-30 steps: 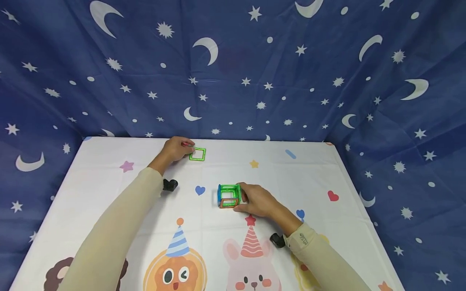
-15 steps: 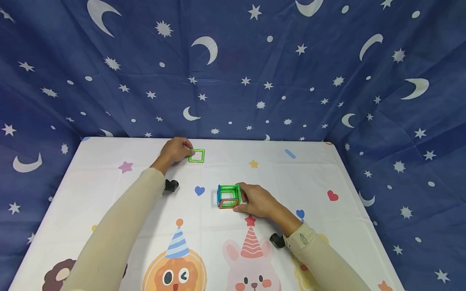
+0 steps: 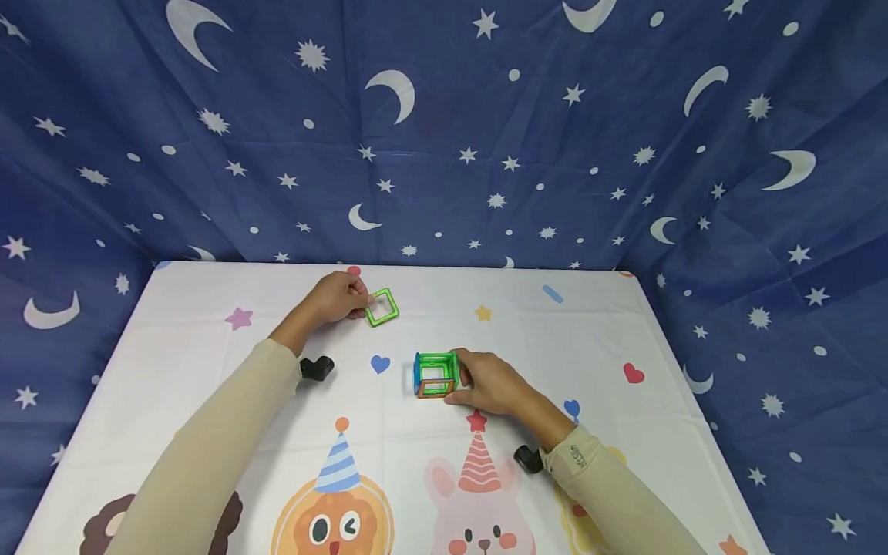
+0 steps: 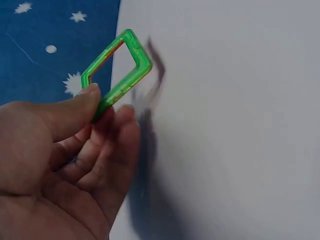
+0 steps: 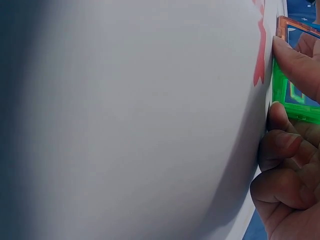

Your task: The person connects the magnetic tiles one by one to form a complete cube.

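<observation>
My left hand (image 3: 334,297) pinches a green square magnetic tile (image 3: 392,301) by one side, thumb in front and fingers behind. In the left wrist view the green tile (image 4: 124,89) tilts up from the thumb tip, its shadow falling on the white cloth. My right hand (image 3: 489,381) holds a small cube of magnetic tiles (image 3: 418,375) by its right side. Blue shows on the cube's left, orange at the front, green elsewhere. Only part of that cube (image 5: 306,114) appears in the right wrist view, thumb and fingers on its green and orange edges.
A white tablecloth (image 3: 541,339) printed with hearts, stars and party animals covers the table. A dark blue curtain (image 3: 458,223) with moons and stars rises along the back and sides. Black wrist devices (image 3: 317,368) (image 3: 529,459) sit at both cuffs.
My left hand has drawn slightly toward the front with the green tile, which has turned askew. The right hand and the cube have stayed in place.
</observation>
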### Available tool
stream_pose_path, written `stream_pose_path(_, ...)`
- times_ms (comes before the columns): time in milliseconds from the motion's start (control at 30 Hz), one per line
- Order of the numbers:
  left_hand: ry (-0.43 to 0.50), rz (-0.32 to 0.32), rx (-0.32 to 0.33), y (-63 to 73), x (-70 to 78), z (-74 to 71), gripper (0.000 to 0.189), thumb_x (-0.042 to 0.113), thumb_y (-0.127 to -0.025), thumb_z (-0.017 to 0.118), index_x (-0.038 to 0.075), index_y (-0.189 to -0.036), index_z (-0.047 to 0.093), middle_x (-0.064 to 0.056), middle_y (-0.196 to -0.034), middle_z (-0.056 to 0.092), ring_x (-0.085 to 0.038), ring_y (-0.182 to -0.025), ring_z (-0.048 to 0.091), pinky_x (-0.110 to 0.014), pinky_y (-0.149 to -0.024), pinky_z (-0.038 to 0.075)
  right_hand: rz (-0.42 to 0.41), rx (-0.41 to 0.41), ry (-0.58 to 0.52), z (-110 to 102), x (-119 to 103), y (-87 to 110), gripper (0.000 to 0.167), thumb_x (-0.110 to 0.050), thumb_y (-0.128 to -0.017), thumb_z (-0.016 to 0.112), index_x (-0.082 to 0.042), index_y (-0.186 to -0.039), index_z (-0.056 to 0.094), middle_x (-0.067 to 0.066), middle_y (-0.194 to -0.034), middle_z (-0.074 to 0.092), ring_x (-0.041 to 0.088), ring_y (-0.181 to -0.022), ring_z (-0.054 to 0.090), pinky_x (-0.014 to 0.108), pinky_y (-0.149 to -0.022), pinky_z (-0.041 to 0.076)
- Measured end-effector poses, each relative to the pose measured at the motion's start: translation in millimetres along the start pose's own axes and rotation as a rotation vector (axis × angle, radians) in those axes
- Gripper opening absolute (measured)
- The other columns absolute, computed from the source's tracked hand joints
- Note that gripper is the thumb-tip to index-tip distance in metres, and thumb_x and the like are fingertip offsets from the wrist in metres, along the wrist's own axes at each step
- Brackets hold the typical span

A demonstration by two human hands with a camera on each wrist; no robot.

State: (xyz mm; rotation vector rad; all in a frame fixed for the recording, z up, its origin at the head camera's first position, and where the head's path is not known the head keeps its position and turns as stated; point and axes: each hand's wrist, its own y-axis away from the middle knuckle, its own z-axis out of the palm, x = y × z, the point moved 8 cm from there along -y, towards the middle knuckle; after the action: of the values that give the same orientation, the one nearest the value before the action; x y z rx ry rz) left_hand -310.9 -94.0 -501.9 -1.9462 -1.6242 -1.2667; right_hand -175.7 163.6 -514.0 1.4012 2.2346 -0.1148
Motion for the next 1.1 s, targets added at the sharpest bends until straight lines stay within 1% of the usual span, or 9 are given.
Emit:
stream_pose_path(67,0.118,-0.001,0.002,7.2,-0.2,2.5,0.017,0.017,-0.095,0.073,0.002,-0.100,0.065,-0.009,-0.081,0.069,-0.019,-0.073,0.070,-0.029,-0.069,0.059,-0.002,-0.001,0.001,0,0,-0.1,0.045,-0.043,-0.081,0.087,-0.019,-0.101,0.055,-0.008,-0.076,0.052,0.005,-0.063,0.047,0.021,-0.055,0.038)
stream_pose_path(167,0.260,-0.002,-0.018,19.4,3.2,9.6,0.019,0.016,-0.093,0.076,0.003,-0.106,0.068,-0.011,-0.087,0.074,-0.021,-0.076,0.073,-0.034,-0.075,0.062,0.000,-0.002,0.005,-1,0,0.0,0.045,-0.043,-0.081,0.087,-0.019,-0.102,0.055,-0.008,-0.076,0.053,0.005,-0.063,0.046,0.021,-0.056,0.038)
stream_pose_path(333,0.362,0.000,-0.064,41.1,18.7,24.9,0.022,0.018,-0.091,0.079,0.005,-0.109,0.075,-0.011,-0.094,0.077,-0.019,-0.077,0.073,-0.041,-0.083,0.062,0.005,0.005,0.004,-2,0,0.6,0.046,-0.043,-0.080,0.087,-0.019,-0.105,0.057,-0.007,-0.076,0.054,0.004,-0.063,0.046,0.022,-0.056,0.039)
stream_pose_path(533,0.415,0.055,-0.167,61.2,43.8,50.3,0.024,0.012,-0.094,0.074,-0.002,-0.114,0.074,-0.014,-0.098,0.076,-0.017,-0.080,0.074,-0.045,-0.086,0.061,0.007,0.003,0.002,-1,-1,-0.1,0.047,-0.043,-0.080,0.087,-0.018,-0.108,0.058,-0.007,-0.076,0.054,0.004,-0.063,0.047,0.022,-0.056,0.039)
stream_pose_path(633,0.416,0.069,-0.195,65.4,51.5,62.5,0.023,0.012,-0.095,0.073,-0.002,-0.112,0.075,-0.016,-0.099,0.075,-0.017,-0.078,0.073,-0.047,-0.086,0.061,0.013,-0.001,0.003,0,-1,-0.7,0.048,-0.044,-0.080,0.087,-0.018,-0.109,0.059,-0.007,-0.075,0.055,0.004,-0.062,0.047,0.022,-0.056,0.039)
stream_pose_path(733,0.412,0.075,-0.196,66.3,56.4,72.1,0.020,0.012,-0.094,0.073,-0.001,-0.109,0.076,-0.016,-0.101,0.075,-0.016,-0.075,0.073,-0.048,-0.085,0.061,0.012,-0.003,0.001,0,0,-0.9,0.048,-0.044,-0.081,0.087,-0.018,-0.110,0.059,-0.007,-0.075,0.055,0.004,-0.062,0.047,0.022,-0.056,0.039)
stream_pose_path(867,0.407,0.062,-0.186,65.7,60.2,82.3,0.017,0.012,-0.093,0.075,-0.001,-0.105,0.077,-0.016,-0.097,0.076,-0.014,-0.070,0.072,-0.046,-0.082,0.062,0.005,-0.006,-0.003,-1,0,-1.1,0.046,-0.044,-0.081,0.086,-0.019,-0.107,0.058,-0.006,-0.076,0.055,0.004,-0.062,0.047,0.022,-0.056,0.039)
stream_pose_path(967,0.386,0.054,-0.178,65.0,63.1,87.1,0.015,0.012,-0.093,0.075,0.000,-0.102,0.078,-0.014,-0.092,0.076,-0.013,-0.067,0.071,-0.043,-0.078,0.063,-0.001,-0.007,-0.004,-1,0,-1.3,0.044,-0.044,-0.082,0.086,-0.020,-0.105,0.057,-0.006,-0.076,0.055,0.004,-0.062,0.047,0.022,-0.056,0.040)
stream_pose_path(1100,0.352,0.053,-0.162,63.6,66.7,89.0,0.013,0.012,-0.093,0.075,0.001,-0.100,0.079,-0.010,-0.086,0.075,-0.012,-0.065,0.070,-0.041,-0.075,0.063,-0.006,-0.008,-0.010,-1,-1,-0.9,0.044,-0.043,-0.082,0.086,-0.019,-0.105,0.057,-0.006,-0.077,0.055,0.004,-0.062,0.047,0.022,-0.056,0.040)
